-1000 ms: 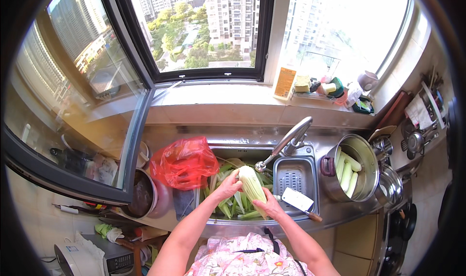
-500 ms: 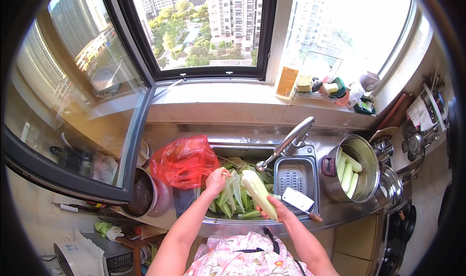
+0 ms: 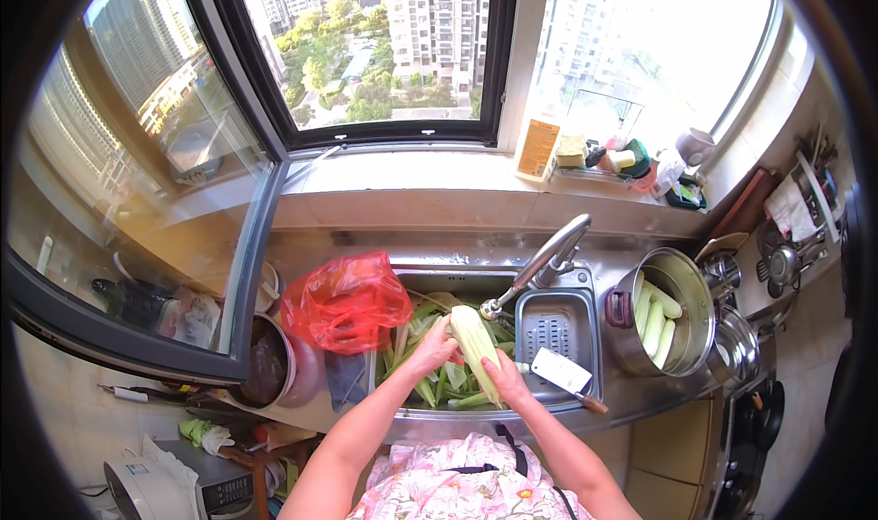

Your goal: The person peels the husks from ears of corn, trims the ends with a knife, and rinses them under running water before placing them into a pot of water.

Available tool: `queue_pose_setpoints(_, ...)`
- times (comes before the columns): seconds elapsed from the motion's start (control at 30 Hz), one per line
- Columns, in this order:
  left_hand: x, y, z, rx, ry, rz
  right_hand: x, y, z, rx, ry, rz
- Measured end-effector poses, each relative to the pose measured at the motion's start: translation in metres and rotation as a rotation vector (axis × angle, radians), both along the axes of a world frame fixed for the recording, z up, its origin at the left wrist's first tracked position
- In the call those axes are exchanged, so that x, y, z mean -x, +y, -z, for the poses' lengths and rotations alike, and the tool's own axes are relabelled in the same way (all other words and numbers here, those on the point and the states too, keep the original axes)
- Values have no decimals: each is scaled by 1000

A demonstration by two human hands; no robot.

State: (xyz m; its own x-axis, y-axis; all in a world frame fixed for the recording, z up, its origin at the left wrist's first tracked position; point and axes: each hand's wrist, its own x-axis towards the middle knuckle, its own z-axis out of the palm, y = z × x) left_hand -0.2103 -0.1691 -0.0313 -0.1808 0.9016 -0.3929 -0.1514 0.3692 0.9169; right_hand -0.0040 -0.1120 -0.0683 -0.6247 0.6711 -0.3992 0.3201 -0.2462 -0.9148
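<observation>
Over the sink [image 3: 494,414] I hold an ear of corn [image 3: 475,342] at a slant, still wrapped in pale green husk. My right hand [image 3: 505,379] is closed round its lower part. Against its upper left side is my left hand [image 3: 440,348], its fingers bent and closed at the husk; the fingertips are partly hidden. Beneath both hands, stripped green husks [image 3: 425,392] fill the left basin. A cleaver [image 3: 562,371] with a wooden handle lies across the front of the small basin to the right.
A large steel pot [image 3: 692,337] holding several pale ears of corn [image 3: 653,328] stands right of the sink. Left of it lies a red plastic bag [image 3: 347,300]. The faucet [image 3: 549,259] arches over the basins. An open window sash [image 3: 240,273] juts in at left.
My left hand has moved right from the husk pile onto the corn. The ear has shifted slightly left and up, with my right hand still round it.
</observation>
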Motion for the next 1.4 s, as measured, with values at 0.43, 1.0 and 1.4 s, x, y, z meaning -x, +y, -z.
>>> queue_pose_setpoints(0.43,15,1,16,-81,-247,-21,3,1,-8,-83,5,-29)
queue_pose_setpoints(1.0,59,-1,74,270,688,195,-71,33,4,1104,311,-215)
queue_pose_setpoints(1.4,-52,-1,50,193,-681,-62,-26,21,-17,428,128,-253)
